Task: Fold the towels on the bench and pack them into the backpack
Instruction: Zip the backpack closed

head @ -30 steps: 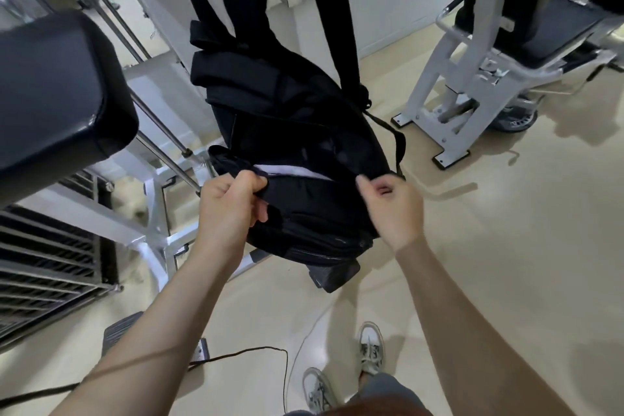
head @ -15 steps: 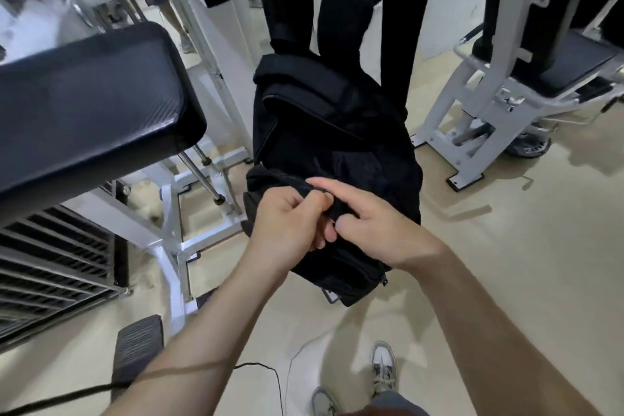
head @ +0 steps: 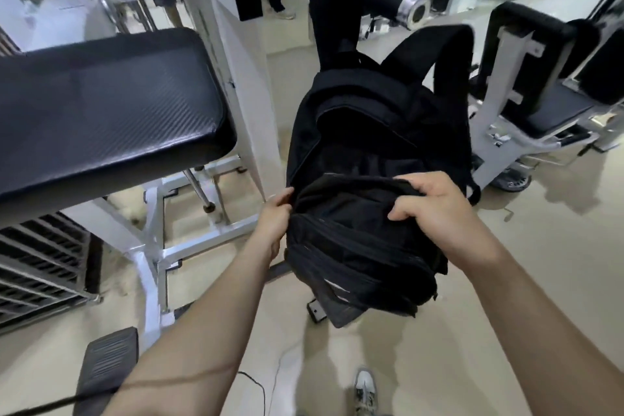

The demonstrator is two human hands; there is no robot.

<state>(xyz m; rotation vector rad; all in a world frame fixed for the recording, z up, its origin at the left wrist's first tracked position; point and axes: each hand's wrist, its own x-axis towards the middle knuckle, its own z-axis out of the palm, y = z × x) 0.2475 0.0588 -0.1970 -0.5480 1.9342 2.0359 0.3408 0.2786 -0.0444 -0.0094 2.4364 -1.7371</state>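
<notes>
Both hands moved apart: left hand (head: 275,213) and right hand (head: 435,209) pinch the backpack (head: 364,152) top; towels seem packed.

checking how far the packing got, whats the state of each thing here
backpack: hanging by its straps from a padded machine bar, no towel showing
left hand: gripping the backpack's left edge
right hand: fingers curled over the top flap
bench pad: bare, no towels on it
shoe: on the floor, below the backpack
</notes>
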